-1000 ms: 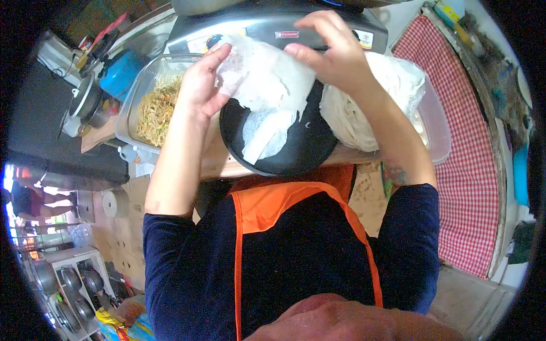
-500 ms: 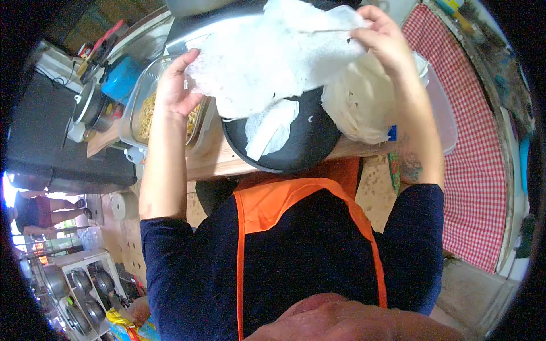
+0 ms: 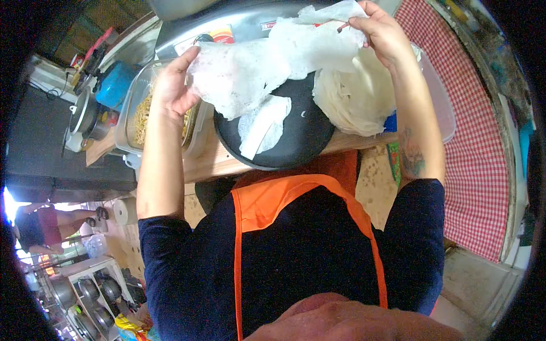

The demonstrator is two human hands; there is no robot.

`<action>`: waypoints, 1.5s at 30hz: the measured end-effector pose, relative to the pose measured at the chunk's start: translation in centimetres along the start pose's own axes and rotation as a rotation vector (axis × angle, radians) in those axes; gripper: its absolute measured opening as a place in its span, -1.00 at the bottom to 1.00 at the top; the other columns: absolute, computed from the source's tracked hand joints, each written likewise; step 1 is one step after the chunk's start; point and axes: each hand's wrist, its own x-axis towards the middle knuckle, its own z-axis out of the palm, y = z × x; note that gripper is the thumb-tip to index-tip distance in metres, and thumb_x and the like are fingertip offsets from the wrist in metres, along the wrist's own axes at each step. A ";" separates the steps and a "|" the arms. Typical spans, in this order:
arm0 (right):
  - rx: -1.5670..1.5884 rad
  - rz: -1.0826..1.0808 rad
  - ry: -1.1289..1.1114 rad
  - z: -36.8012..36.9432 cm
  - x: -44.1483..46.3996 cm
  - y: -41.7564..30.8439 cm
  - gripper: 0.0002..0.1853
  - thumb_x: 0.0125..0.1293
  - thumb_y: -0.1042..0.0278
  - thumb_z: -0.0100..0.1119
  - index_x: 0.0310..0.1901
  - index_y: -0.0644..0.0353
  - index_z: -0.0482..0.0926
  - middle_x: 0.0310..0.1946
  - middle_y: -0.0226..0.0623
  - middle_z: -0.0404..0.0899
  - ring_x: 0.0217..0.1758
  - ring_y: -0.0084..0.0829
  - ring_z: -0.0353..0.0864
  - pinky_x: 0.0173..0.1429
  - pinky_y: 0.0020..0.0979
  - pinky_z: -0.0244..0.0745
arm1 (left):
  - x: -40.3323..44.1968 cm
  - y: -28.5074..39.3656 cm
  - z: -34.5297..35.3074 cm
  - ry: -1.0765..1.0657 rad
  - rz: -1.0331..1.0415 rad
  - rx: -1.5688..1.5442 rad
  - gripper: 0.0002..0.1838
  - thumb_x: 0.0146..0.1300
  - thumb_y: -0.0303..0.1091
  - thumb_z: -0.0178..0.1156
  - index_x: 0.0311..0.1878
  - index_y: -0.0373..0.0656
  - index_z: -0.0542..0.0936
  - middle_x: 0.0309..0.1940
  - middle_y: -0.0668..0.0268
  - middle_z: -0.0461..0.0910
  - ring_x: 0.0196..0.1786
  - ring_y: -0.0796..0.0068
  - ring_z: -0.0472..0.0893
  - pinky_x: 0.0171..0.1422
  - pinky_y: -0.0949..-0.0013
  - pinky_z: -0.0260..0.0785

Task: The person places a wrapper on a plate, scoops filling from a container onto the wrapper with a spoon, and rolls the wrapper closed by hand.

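A thin, torn white sheet (image 3: 239, 74) is stretched between my two hands over a round black plate (image 3: 301, 133). My left hand (image 3: 177, 82) pinches its left edge beside the tub of shredded filling (image 3: 142, 116). At the upper right, my right hand (image 3: 382, 31) has fingers closed on the other end. A smaller folded white piece (image 3: 263, 128) lies on the black plate. Below my right hand is a stack of pale round wrappers (image 3: 355, 102), partly over a clear plastic tray (image 3: 435, 111).
A metal stove (image 3: 227, 23) stands behind the plate. Red checked cloth (image 3: 466, 148) covers the right side. A blue container (image 3: 115, 85) and a pot (image 3: 85, 108) are at the left. Another person's legs (image 3: 68, 221) show at the far left.
My hands have moved apart from one second ago, and the bunched sheet is now spread out. Since half a second ago it sags and narrows in the middle.
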 end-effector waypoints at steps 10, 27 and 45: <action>0.334 -0.033 0.116 -3.4 0.4 -1.5 -0.66 0.13 0.70 -0.02 -0.02 0.33 0.47 -0.27 -0.21 0.61 -0.26 -0.37 0.64 -0.10 -0.36 0.59 | -2.8 -0.4 -2.2 -0.102 0.046 -0.237 -0.56 0.41 -0.25 -0.07 0.19 -0.40 0.37 0.09 0.01 0.52 0.15 0.11 0.53 0.25 0.07 0.41; -1.345 -0.686 -0.558 10.1 -10.2 7.3 -0.93 0.09 0.35 0.05 -0.46 0.10 0.50 -0.42 -0.33 0.45 -0.22 -0.30 0.49 -0.18 -0.26 0.39 | 0.6 -3.1 3.0 0.364 0.197 0.023 -0.61 0.38 -0.23 0.01 0.14 -0.29 0.44 0.04 0.10 0.56 0.09 0.15 0.56 0.20 0.07 0.42; -0.785 -0.443 -0.081 8.7 -12.9 -0.3 -0.82 0.18 0.48 -0.02 -0.17 0.19 0.48 -0.37 -0.09 0.44 -0.27 -0.02 0.50 -0.17 -0.14 0.43 | -0.2 -11.9 2.7 0.370 -0.107 0.294 -0.65 0.37 -0.33 -0.03 0.15 -0.28 0.38 -0.08 0.11 0.57 -0.05 0.26 0.60 0.04 0.24 0.48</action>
